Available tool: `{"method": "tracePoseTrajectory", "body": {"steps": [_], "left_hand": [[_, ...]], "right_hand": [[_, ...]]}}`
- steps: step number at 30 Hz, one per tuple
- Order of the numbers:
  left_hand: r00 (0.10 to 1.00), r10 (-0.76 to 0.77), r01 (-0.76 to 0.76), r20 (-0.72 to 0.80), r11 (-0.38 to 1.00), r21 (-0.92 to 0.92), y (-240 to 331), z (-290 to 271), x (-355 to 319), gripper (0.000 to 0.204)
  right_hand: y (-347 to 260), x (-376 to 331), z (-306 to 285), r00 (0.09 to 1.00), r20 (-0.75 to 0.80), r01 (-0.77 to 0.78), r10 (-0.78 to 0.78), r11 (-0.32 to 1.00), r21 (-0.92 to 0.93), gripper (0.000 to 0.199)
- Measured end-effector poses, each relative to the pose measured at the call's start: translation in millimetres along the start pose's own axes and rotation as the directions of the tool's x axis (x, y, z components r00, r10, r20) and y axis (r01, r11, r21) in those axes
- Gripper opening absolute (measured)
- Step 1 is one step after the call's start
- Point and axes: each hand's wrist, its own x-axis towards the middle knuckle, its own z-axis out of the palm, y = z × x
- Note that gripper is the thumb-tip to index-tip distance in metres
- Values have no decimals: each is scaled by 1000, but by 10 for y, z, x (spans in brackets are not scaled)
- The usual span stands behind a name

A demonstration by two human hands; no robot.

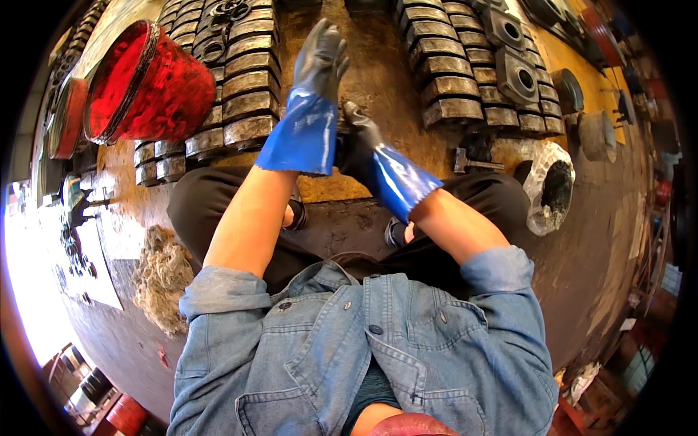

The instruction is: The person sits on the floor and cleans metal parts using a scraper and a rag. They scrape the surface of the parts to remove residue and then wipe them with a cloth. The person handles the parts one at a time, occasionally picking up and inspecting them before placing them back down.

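Denim shirt fills the foreground, its sleeves rolled above the elbows. Both forearms reach forward between the bent knees, each hand in a glove with a blue cuff. The left hand stretches farther ahead, fingers straight and pointing away, clear of the blocks. The right hand angles inward beside the left glove, its thumb side up near that cuff — whether its fingers grip the cuff or anything else cannot be told. The right glove reaches past the wrist.

On the left, a red bucket tilts by rows of metal blocks, its mouth facing left and its inside smeared red. At right, a clear plastic bag holds something dark.
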Motion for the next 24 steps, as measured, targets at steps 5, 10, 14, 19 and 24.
{"method": "tracePoseTrajectory", "body": {"steps": [5, 10, 14, 19, 24], "left_hand": [[932, 338, -256, 131, 359, 897, 342, 96, -92, 77], [973, 91, -160, 211, -390, 907, 306, 70, -255, 63], [965, -140, -252, 220, -271, 929, -20, 103, -479, 43], [886, -364, -383, 289, -220, 897, -109, 67, -843, 34], [828, -456, -429, 327, -138, 893, -203, 99, -887, 27]], "right_hand": [[-541, -328, -56, 973, -116, 167, -201, 954, -248, 52], [-750, 47, -379, 661, 488, 729, -571, 332, -599, 53], [-654, -87, -162, 297, 872, 170, -389, -877, -449, 59], [-362, -111, 83, 697, 582, 602, -419, -98, -792, 38], [-149, -109, -26, 544, 770, 378, -333, -722, -579, 33]]}}
